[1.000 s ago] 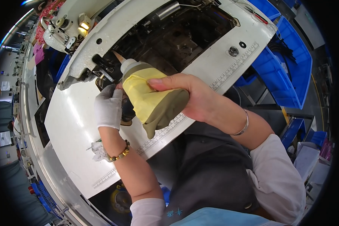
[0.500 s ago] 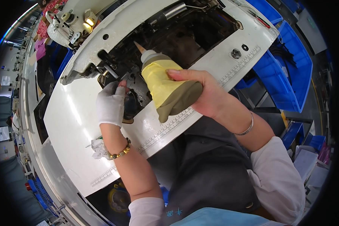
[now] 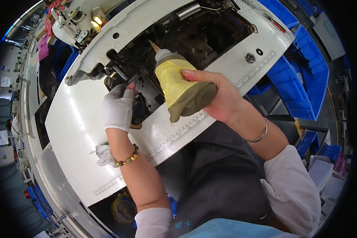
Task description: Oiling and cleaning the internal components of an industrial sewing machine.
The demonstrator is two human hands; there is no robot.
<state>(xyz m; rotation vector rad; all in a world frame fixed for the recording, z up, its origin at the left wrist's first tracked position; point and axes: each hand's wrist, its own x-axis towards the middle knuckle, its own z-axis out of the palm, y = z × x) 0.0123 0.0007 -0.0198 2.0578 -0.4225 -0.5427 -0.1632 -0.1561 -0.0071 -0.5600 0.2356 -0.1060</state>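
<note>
My right hand [image 3: 224,97], bare, is wrapped round a squeeze bottle [image 3: 178,81] with a pointed nozzle, yellow wrapping and an olive lower part. The bottle is tilted, its nozzle pointing up and left over the dark cavity of a sewing machine [image 3: 198,45]. On my left hand [image 3: 118,105] is a white glove that leaves some fingertips bare. Its thumb and fingers are drawn together beside the metal parts [image 3: 116,71] at the left end of the opening. Whatever they pinch is too small to make out.
White crumpled tissue [image 3: 106,156] lies on the white tabletop [image 3: 73,135] by my left wrist. Pliers with red handles [image 3: 275,24] rest at the far right. Blue bins [image 3: 301,75] stand beyond the right edge. Another sewing machine [image 3: 77,25] with a lit lamp is at upper left.
The machine and tabletop sit slightly differently in view. The bottle has shifted a little right against the opening, still in my right hand. My left hand stays by the metal parts.
</note>
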